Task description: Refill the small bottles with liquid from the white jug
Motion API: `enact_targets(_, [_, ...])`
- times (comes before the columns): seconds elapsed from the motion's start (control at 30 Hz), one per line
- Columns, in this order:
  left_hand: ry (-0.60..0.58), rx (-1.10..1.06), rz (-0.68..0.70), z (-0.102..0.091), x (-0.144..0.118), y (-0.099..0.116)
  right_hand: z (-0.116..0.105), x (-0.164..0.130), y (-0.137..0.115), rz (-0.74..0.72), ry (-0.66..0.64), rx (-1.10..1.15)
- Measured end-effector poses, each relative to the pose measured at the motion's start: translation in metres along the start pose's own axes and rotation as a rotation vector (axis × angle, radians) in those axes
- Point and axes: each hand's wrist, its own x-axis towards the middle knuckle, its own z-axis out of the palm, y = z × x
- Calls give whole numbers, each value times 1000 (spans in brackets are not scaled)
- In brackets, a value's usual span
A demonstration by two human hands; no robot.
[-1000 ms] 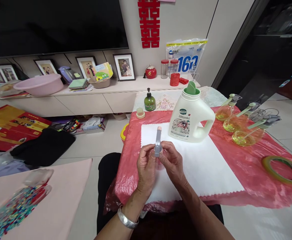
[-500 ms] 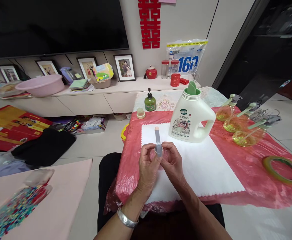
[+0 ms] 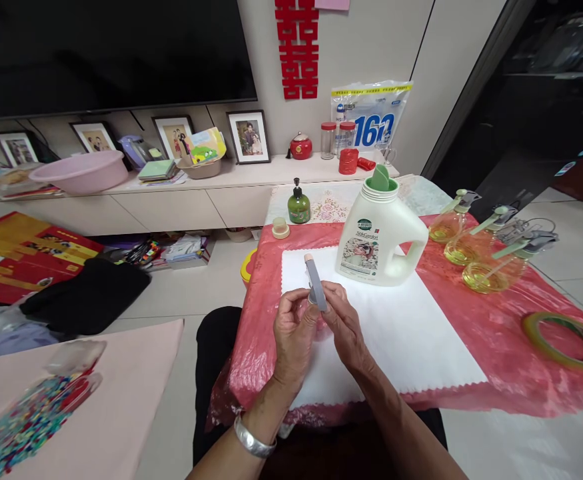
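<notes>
A small clear spray bottle (image 3: pixel 303 311) is between my hands, over the near part of the white cloth. Its grey trigger spray head (image 3: pixel 316 283) sits at the bottle's neck, the pinkish tip pointing away from me and a little left. My left hand (image 3: pixel 294 333) is closed around the bottle's left side. With fingers and thumb at the collar of the head, my right hand (image 3: pixel 346 323) grips it from the right. Fingers hide most of the bottle, so its contents cannot be seen. Beyond stands a white detergent jug (image 3: pixel 378 233) with a green spout.
Several clear spray bottles with yellow liquid (image 3: pixel 488 273) stand at the right, near a roll of tape (image 3: pixel 566 340). A cap (image 3: pixel 280 228) and a green pump bottle (image 3: pixel 299 205) are at the back left. The white cloth (image 3: pixel 421 347) lies on red plastic (image 3: pixel 256 347).
The grey spray head has turned slightly, its tip swinging left and its near end right. My right-hand fingers have shifted around it; my left hand stays almost in place.
</notes>
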Motion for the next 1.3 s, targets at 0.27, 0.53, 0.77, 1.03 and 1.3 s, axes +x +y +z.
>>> enact_targets(0.27, [-33, 22, 74, -6, -1, -4, 2, -3, 11, -38, 102, 97])
enact_targets(0.53, [-88, -6, 11, -8, -2, 0, 15, -2, 18, -62, 241, 117])
enact_targets(0.77, [-75, 54, -18, -5, 1, 1, 19, -3, 22, -61, 279, 86])
enact_targets(1.03, [-90, 145, 22, -6, 2, -1, 3, -8, 20, -48, 125, 149])
enact_targets(1.3, [-124, 60, 107, -8, 3, -4, 0, -3, 10, 4, 64, 122])
